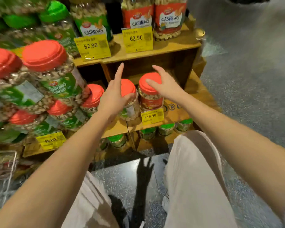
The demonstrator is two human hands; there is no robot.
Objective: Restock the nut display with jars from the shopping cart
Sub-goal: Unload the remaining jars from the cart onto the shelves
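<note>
Head camera looks down both outstretched arms to the middle tier of the stepped wooden nut display. Two upright jars stand there, just beside each other. Over the right-hand clear plastic jar with a red lid the right hand is spread, thumb on the lid, fingers arched apart beyond it, gripping nothing. The left hand rests against the left-hand matching red-lidded jar, forefinger straight up; whether the thumb clamps it, I can't tell. Each jar sits directly ahead of its own hand, so pushing rearward seems likeliest.
</note>
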